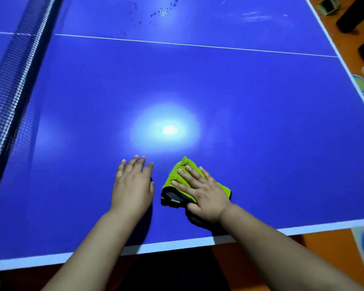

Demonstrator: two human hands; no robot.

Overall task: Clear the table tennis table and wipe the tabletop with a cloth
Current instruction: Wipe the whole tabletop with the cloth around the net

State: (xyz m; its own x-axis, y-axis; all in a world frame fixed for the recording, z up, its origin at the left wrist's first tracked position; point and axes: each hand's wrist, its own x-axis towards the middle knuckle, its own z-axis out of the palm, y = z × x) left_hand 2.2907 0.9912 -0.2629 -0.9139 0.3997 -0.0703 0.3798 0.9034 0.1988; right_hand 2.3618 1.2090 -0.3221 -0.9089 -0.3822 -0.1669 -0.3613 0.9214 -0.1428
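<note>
The cloth (pixel 178 171), green with a dark underside, lies folded on the blue worktop (pixel 218 91) close to its near edge, about midway along it. The right hand (pixel 200 192) is on top of it, palm down. Its fingers are straight and a little spread, pressing the cloth flat and not pinching it, and they point toward the far edge. The left hand (pixel 132 183) rests flat on the bare surface just beside the cloth on the net (pixel 13 80) side. Its fingers are also straight and it does not touch the cloth. Some wet spots (pixel 162 12) show well ahead, beyond the white line (pixel 197 45), so I think the next stroke must push straight away from the person, with the right arm reaching long.
</note>
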